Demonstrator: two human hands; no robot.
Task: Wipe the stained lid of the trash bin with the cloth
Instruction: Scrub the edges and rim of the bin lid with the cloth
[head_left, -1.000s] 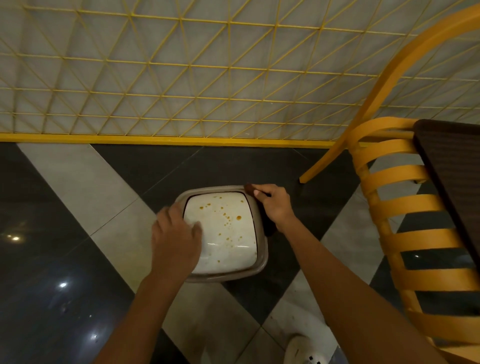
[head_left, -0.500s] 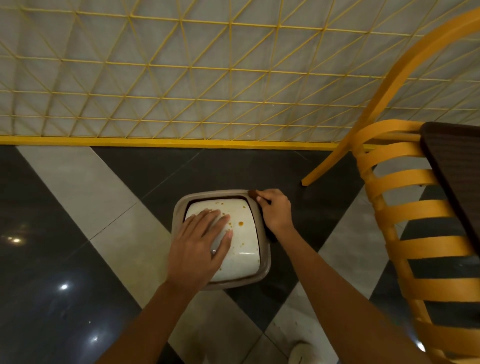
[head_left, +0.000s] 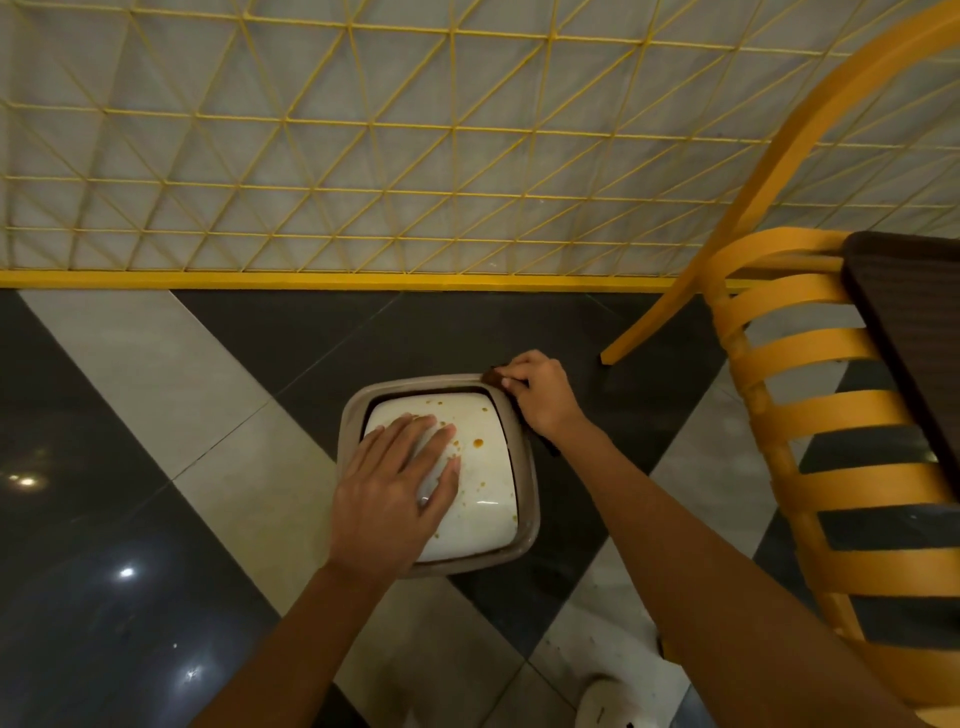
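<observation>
A small trash bin (head_left: 529, 519) with a taupe rim stands on the floor below me. Its white lid (head_left: 483, 483) carries orange-brown spots. My left hand (head_left: 395, 488) lies flat on the lid's left half with straight, spread fingers. My right hand (head_left: 540, 397) sits at the bin's far right corner and grips a dark brown cloth (head_left: 493, 375), of which only a small tip shows by the fingertips. A dark strip below the wrist may be more of the cloth.
A yellow slatted chair (head_left: 810, 415) with a dark seat cushion (head_left: 914, 332) stands close on the right, its leg (head_left: 649, 332) near my right hand. A yellow wire-grid fence (head_left: 415, 156) runs along the back. My white shoe (head_left: 608, 701) shows at the bottom.
My left hand moved from the bin's left rim onto the lid and now lies flat on it. My right hand stayed at the far right corner with the cloth.
</observation>
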